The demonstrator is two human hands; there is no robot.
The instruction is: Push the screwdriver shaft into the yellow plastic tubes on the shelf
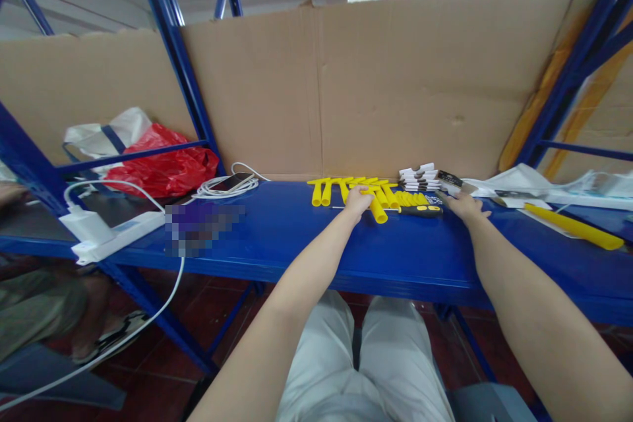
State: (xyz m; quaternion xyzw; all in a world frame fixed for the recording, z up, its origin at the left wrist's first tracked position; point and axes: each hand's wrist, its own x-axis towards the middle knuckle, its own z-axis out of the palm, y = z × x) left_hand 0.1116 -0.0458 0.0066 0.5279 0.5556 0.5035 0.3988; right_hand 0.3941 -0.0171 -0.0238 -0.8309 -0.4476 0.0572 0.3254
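Note:
My left hand (357, 203) is closed around a yellow T-shaped plastic handle (378, 211), its round hollow end facing me. Behind it, several more such handles (326, 191) lie in a row on the blue shelf. A screwdriver (420, 211) with a black and yellow grip lies just right of the held handle, its thin shaft pointing left. My right hand (467, 206) is at the right end of a group of small yellow pieces (411, 199), its fingers pinched on something I cannot make out. A stack of white-and-black pieces (418, 178) and a dark packet (449, 179) lie behind it.
To the right are clear plastic bags (524, 179) and a long yellow piece (573, 227). A phone (230, 182) with coiled white cable, a power strip (119, 237) and a red bag (165, 158) are at left. Cardboard (395, 79) walls the back. Another person's leg (44, 303) shows lower left.

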